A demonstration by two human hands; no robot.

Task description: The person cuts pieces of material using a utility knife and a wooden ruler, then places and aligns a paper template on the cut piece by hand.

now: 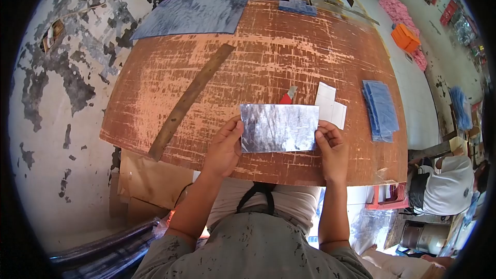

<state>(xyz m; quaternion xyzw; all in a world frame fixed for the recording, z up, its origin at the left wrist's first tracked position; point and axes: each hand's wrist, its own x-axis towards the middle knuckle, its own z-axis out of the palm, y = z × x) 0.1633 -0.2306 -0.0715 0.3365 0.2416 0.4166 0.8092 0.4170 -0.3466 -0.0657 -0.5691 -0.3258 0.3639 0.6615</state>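
A small rectangular sheet [279, 128], shiny and mottled blue-grey, is held up above the front part of the worn brown table. My left hand [226, 144] pinches its left edge, and my right hand [332, 150] grips the right edge between thumb and fingers. Just behind the sheet lies a red-handled cutter [289, 95], its lower part hidden by the sheet. Beside it, near my right hand, is a white stepped piece of card [331, 104] with lines on it. What lies directly under the sheet cannot be seen.
A long flat strip [191, 101] lies slantwise on the table [268, 62]. A large blue-grey sheet [194, 14] covers the far left corner. Stacked blue sheets [380, 110] lie at right, with smaller blue pieces [298, 7] at the back. A person in white [448, 186] is at the right.
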